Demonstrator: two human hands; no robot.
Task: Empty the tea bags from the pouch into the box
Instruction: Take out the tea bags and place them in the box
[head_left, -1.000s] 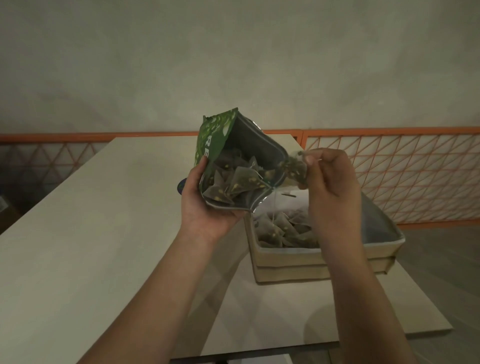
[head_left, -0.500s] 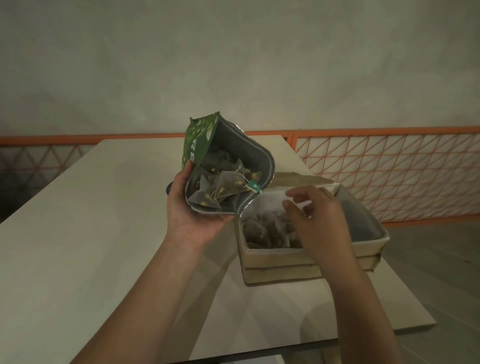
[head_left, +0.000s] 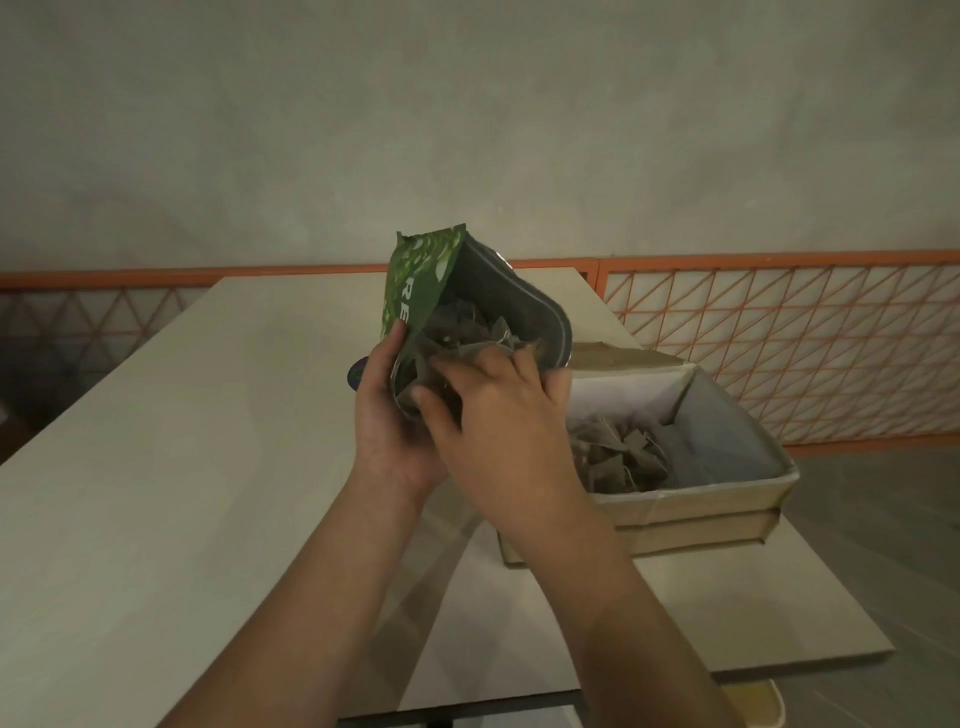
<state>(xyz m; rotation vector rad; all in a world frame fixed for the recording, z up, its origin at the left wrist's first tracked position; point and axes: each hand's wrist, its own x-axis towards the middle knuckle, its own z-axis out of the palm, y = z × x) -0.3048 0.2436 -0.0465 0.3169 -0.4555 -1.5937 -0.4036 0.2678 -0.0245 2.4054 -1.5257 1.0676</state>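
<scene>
Left hand clamped round green foil pouch, held open left of pale cardboard box. Right hand reaching into pouch mouth, fingers buried among pyramid tea bags; grip impossible to tell. More tea bags heaped inside box.

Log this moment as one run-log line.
left hand holds pouch | right hand reaching into pouch | some tea bags in box
</scene>
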